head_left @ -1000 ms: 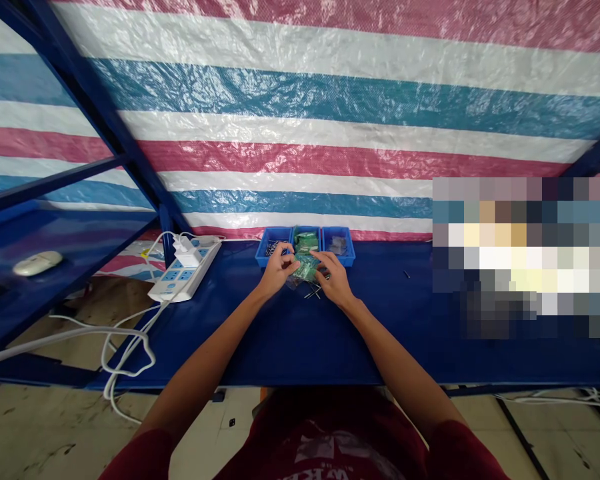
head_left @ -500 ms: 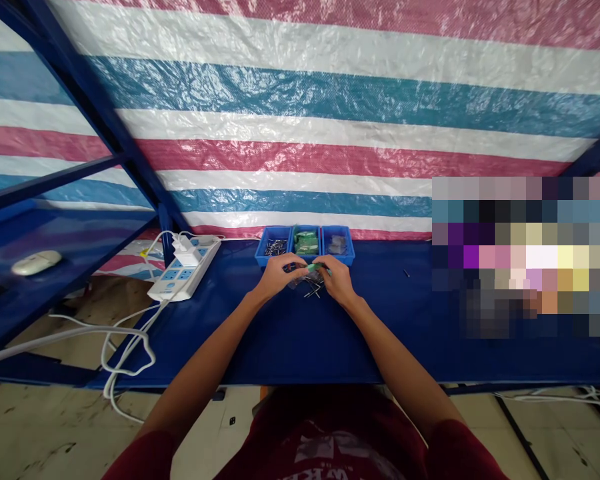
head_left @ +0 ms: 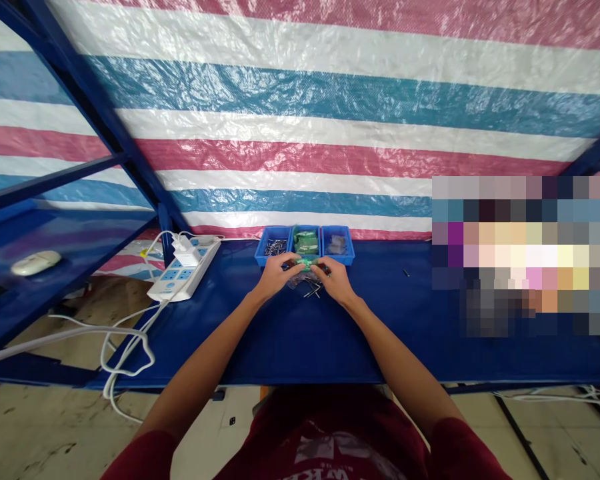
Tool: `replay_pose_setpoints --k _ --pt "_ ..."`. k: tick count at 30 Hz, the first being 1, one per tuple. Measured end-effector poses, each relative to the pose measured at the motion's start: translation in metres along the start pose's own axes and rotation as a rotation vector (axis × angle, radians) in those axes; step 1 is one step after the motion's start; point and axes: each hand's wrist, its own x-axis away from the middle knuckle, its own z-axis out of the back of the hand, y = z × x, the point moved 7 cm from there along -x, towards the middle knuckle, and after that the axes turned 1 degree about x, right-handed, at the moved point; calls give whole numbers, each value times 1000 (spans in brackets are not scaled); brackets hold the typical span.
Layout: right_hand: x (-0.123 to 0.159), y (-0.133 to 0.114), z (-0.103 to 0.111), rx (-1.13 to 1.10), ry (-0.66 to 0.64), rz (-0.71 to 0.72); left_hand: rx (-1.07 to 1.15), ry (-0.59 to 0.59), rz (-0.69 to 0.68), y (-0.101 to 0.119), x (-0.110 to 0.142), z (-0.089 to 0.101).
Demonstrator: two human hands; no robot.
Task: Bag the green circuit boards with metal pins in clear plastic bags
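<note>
A small green piece [head_left: 307, 263], too small to make out exactly, spans the gap between my fingertips. My left hand [head_left: 279, 273] pinches its left end between thumb and fingers. At its right end my right hand [head_left: 333, 277] is closed on it in the same way. Just below, dark and silvery screw-like metal pieces [head_left: 312, 288] lie in a loose heap beside a bit of clear plastic [head_left: 295, 279]. Behind my hands stand three joined blue bins: the left bin [head_left: 261, 250] holds metal pieces, the middle bin [head_left: 293, 248] green packets, the right bin [head_left: 351, 248] clear packets.
A white power strip [head_left: 183, 277] with a plugged-in adapter [head_left: 186, 252] stands on the left of the blue table [head_left: 300, 347]. White cables [head_left: 130, 360] hang over that edge. One small metal piece [head_left: 407, 273] lies to the right. The far right is pixelated.
The green piece has turned and now shows wider between both hands. My fingertips have shifted slightly around it, while the bins and the metal heap stay where they were.
</note>
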Motion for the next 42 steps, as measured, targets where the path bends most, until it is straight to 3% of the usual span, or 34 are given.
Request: replay_pose_setpoints --k 11,15,23,28,33,36,42 --pt "4 0 -3 -37 -22 -37 112 5 54 -4 -2 2" --pt "5 -3 -1 6 -14 15 191 -32 113 -10 -4 -1" --pt "4 -9 -2 101 0 176 322 29 203 -22 -4 1" --pt "5 -8 -3 123 20 183 331 -47 260 -23 -2 -9" --pt "4 -3 -3 127 19 122 80 -8 110 -13 -4 -2" --pt "4 -3 -1 131 42 105 57 -41 17 -4 -5 1" --pt "2 -4 6 54 118 76 168 -152 91 -9 -1 -4"
